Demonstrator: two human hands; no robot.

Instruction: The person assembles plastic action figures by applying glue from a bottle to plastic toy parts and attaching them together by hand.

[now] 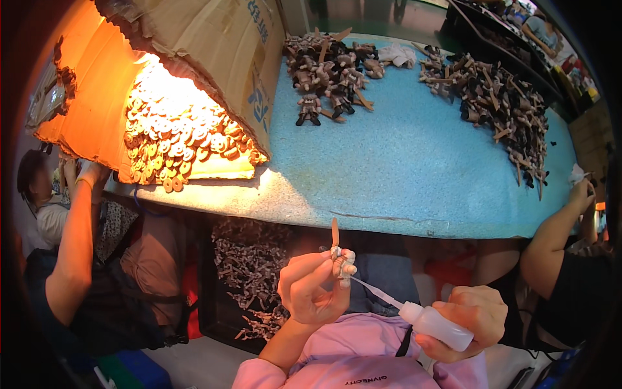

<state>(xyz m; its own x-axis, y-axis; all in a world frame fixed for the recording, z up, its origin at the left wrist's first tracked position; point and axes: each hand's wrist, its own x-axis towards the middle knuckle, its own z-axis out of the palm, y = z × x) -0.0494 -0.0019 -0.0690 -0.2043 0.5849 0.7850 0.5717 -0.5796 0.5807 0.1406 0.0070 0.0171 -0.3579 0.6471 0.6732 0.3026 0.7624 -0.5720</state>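
My left hand (pixel 306 289) pinches a small figurine (pixel 345 264) upright in its fingertips, above my lap and just short of the table's near edge. A flat tan stick-like piece (pixel 335 233) points up from the figurine. In my right hand (pixel 481 316) is a white squeeze bottle (pixel 444 329), tilted, its long thin nozzle (pixel 376 292) aimed up and left. The nozzle's tip is at the figurine's side; whether it touches cannot be told. My fingers are wrapped round the bottle's body.
The blue-covered table (pixel 389 155) bears a heap of similar figurines (pixel 330 74) and another along its right (pixel 495 97). A torn carton (pixel 227 45) shelters brightly lit round discs (pixel 181 133). A dark tray (pixel 210 311) of small parts sits below. Other people's arms (pixel 71 259) flank me.
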